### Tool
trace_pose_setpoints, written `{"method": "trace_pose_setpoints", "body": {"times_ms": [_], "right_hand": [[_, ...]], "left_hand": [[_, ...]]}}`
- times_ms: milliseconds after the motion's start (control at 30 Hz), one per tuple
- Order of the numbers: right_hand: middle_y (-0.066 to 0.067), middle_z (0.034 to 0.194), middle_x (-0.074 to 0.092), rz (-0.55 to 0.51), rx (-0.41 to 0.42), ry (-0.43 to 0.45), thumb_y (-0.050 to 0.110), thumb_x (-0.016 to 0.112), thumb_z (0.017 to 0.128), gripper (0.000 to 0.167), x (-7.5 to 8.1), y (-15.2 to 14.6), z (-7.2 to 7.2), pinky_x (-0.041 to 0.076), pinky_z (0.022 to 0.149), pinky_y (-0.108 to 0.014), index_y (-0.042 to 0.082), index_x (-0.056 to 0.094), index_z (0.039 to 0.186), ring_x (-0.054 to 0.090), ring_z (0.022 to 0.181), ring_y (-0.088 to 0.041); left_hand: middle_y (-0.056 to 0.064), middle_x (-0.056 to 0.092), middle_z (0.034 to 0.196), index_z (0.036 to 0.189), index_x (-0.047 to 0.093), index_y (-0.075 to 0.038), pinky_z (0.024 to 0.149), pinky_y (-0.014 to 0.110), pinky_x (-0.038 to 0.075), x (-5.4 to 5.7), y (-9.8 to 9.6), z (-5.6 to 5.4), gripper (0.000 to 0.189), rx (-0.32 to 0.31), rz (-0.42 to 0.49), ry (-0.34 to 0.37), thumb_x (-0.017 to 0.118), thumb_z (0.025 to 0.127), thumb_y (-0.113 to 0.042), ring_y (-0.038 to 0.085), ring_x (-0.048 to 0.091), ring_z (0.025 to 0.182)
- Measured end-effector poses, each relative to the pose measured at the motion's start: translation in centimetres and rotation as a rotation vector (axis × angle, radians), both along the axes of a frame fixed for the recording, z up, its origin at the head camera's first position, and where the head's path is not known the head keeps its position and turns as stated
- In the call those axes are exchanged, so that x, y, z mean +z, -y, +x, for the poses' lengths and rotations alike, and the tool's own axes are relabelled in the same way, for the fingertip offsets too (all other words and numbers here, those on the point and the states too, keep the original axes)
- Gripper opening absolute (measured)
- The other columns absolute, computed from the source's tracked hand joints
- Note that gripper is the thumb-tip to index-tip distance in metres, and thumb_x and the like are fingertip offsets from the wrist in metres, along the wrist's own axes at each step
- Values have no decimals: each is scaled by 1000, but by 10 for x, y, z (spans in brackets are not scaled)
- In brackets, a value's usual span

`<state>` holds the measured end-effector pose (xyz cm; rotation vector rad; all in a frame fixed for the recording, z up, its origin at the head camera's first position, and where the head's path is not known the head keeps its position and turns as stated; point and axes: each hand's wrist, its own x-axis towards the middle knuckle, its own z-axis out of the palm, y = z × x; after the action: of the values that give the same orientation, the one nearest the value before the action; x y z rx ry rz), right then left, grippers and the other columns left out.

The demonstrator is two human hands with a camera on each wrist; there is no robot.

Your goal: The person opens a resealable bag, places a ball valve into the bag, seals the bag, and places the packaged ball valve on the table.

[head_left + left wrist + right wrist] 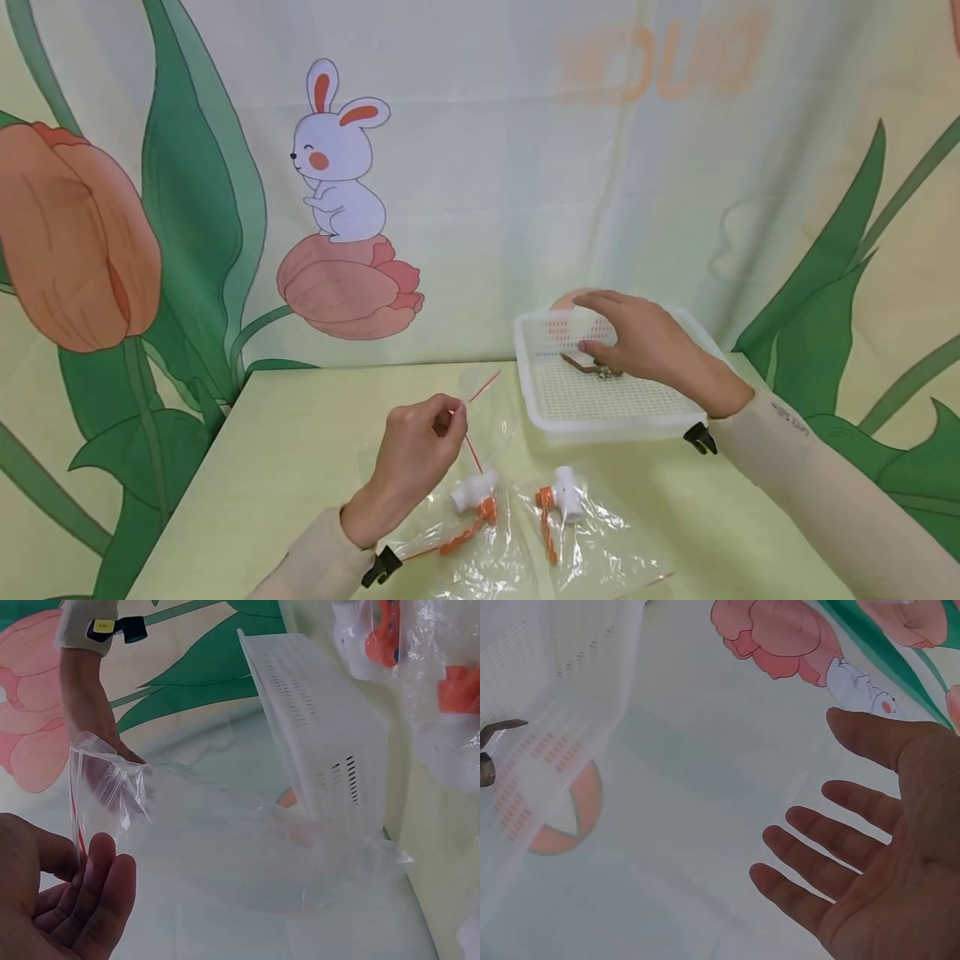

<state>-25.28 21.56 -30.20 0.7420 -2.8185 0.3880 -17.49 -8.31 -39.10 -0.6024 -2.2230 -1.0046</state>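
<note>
My left hand [420,446] pinches the red-striped top edge of a clear zip-lock bag [225,840] between thumb and fingers. The bag hangs with nothing showing inside it. My right hand [652,342] is held over the white plastic basket [622,433], its fingers spread and relaxed with nothing in them, as the right wrist view shows. Below it in the basket lies a metal valve [606,371] with a bent brown lever, partly hidden by the hand.
On the table, two white plastic valves with orange handles lie in clear bags: the left valve [472,490] below my left hand, the right valve [568,493] in front of the basket. Behind stands a printed curtain [487,208] with a rabbit and tulips.
</note>
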Motion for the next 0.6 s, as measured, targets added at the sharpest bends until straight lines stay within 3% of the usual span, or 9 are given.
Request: {"method": "trace_pose_setpoints", "body": {"times_ms": [167,300,433,600], "right_hand": [[-13,144,54,51,-9,120,30,73,89,62,2,-3,-33,47,100,-52,14,48,144,56,125,-35],[-13,142,56,64,-27,225,32,72,89,63,-3,-10,-58,47,99,-51,13,48,144,56,126,-34],[-15,139,57,49,-38,289,30,71,90,60,-11,-16,-74,48,98,-50,12,49,143,56,125,-33],[-16,139,57,33,-41,335,29,70,91,58,-31,-21,-89,48,99,-49,8,50,141,58,123,-34]], "left_hand": [[-4,62,55,77,71,-4,49,11,40,-4,0,0,8,-2,-38,-20,68,82,1,-2,50,46],[-5,63,55,77,71,-4,48,10,40,-6,0,1,9,-4,-56,8,67,83,2,-3,50,46],[-7,62,55,77,71,-4,49,10,39,-8,-1,2,9,-6,-78,31,67,83,1,-6,47,46],[-9,61,54,76,71,-6,50,9,39,-10,-2,3,10,-17,-97,1,68,82,1,-6,47,46]]}}
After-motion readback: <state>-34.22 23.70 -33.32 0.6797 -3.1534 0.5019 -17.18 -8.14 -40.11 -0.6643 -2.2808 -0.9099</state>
